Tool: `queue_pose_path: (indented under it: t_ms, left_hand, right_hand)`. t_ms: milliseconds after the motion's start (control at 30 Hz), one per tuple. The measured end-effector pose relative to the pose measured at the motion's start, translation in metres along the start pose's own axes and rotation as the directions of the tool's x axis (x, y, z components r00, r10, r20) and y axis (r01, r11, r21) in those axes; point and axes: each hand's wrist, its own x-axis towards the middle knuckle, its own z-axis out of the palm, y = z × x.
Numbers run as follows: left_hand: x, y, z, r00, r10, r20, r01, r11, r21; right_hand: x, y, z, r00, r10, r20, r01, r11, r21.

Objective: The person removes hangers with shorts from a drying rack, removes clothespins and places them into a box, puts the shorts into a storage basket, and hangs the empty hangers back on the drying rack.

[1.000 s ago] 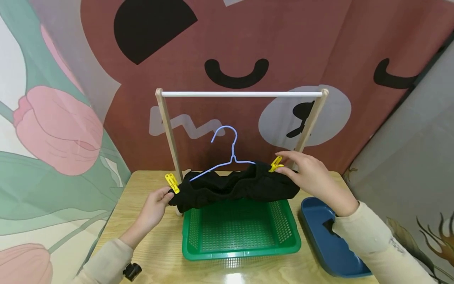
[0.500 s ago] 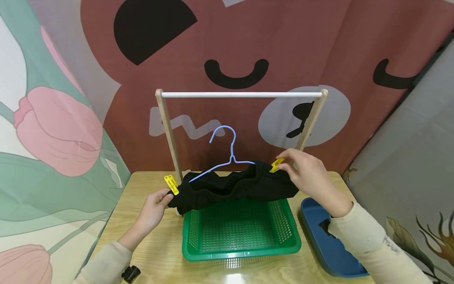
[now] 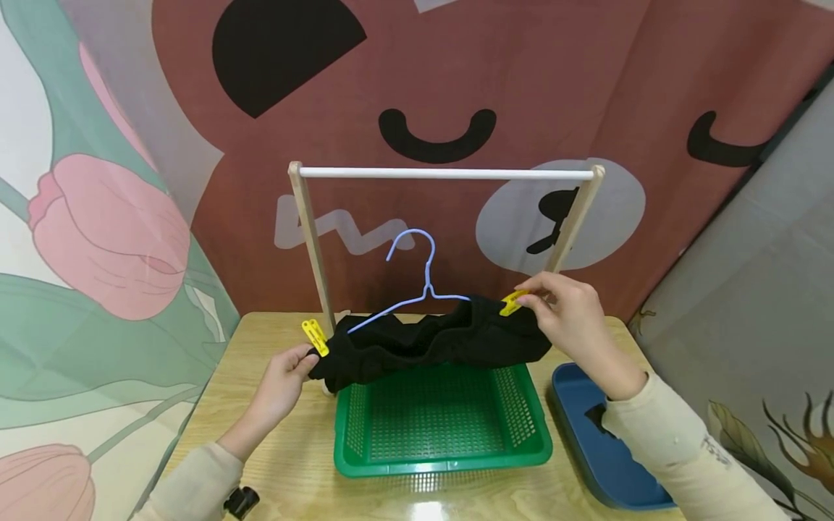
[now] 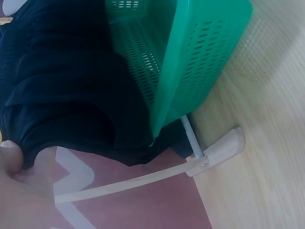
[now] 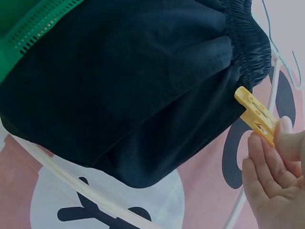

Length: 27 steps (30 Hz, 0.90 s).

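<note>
Black pants [image 3: 423,351] with a gathered elastic waist are held up above the rear of the green basket [image 3: 443,467]. A light-blue wire hanger [image 3: 428,278] rises from them, its lower part hidden in the cloth. My left hand [image 3: 281,380] pinches the left corner of the pants, just under a yellow clothespin [image 3: 316,338] fixed there. At the other side my right hand [image 3: 573,311] pinches the handles of a second yellow clothespin [image 5: 257,114] between thumb and fingers. That clothespin's tip is at the waistband edge in the right wrist view.
Behind the pants stands a rack with a white rail [image 3: 443,174] and wooden posts. A blue tray [image 3: 589,463] with a dark piece inside lies right of the basket, partly under my right sleeve. Near my left sleeve is a small black object [image 3: 242,501].
The right hand has closed its fingers on the clothespin's handles, pressing them together. The left hand keeps its hold on the pants, which have barely moved.
</note>
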Motion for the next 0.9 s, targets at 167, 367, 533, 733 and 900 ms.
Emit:
queue_pose_path:
  t_ms: [167, 367, 533, 733, 900]
  left_hand:
    - [-0.001, 0.0, 0.0, 1.0, -0.009, -0.002, 0.009, 1.0, 0.014]
    - [-0.001, 0.0, 0.001, 1.0, -0.017, -0.004, 0.017, 1.0, 0.01]
    - [-0.002, 0.0, 0.0, 0.999, -0.037, -0.006, 0.037, 0.999, -0.021]
    - [-0.002, -0.002, -0.001, 0.998, -0.055, -0.017, 0.055, 0.998, -0.02]
    - [-0.001, -0.002, 0.001, 0.998, -0.059, -0.008, 0.059, 0.997, -0.041]
  right_hand:
    - [-0.001, 0.0, -0.003, 0.999, 0.005, -0.043, -0.005, 1.0, 0.004]
    - [-0.003, 0.0, -0.015, 0.998, 0.048, -0.028, -0.048, 0.999, -0.011]
    - [-0.008, 0.001, -0.024, 0.998, 0.07, -0.001, -0.07, 0.997, -0.04]
    - [-0.016, 0.005, -0.031, 0.996, 0.085, 0.016, -0.084, 0.996, -0.041]
    - [-0.028, 0.01, -0.037, 0.993, 0.108, 0.052, -0.105, 0.993, -0.045]
